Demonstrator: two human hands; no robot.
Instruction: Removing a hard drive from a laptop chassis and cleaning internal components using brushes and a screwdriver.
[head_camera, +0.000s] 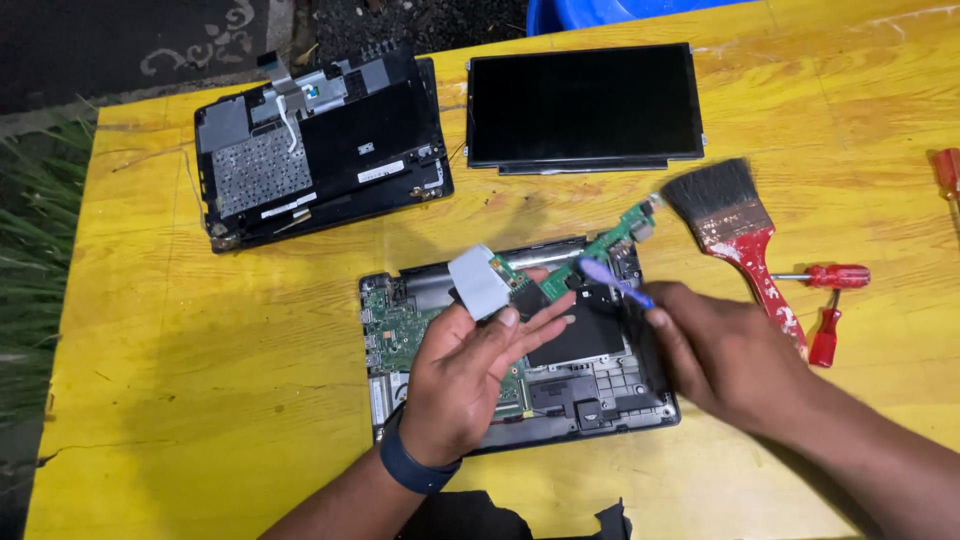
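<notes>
My left hand (470, 365) holds a narrow green circuit board (590, 255) with a pale flat ribbon cable (478, 281) at its near end, lifted above an opened laptop base (600, 400). In my right hand (725, 355) is a small purple-headed brush (612, 281), its bristle end touching the green board. The base shows its green mainboard (392, 335) and black inner frame. A dark band sits on my left wrist.
On the yellow wooden table (200, 330) lie a black laptop cover with keyboard backing (320, 145), a bare screen panel (585, 105), a wide paintbrush with a red handle (735, 225), red-handled screwdrivers (835, 276) and another at the right edge (948, 175). A blue tub (600, 10) stands behind.
</notes>
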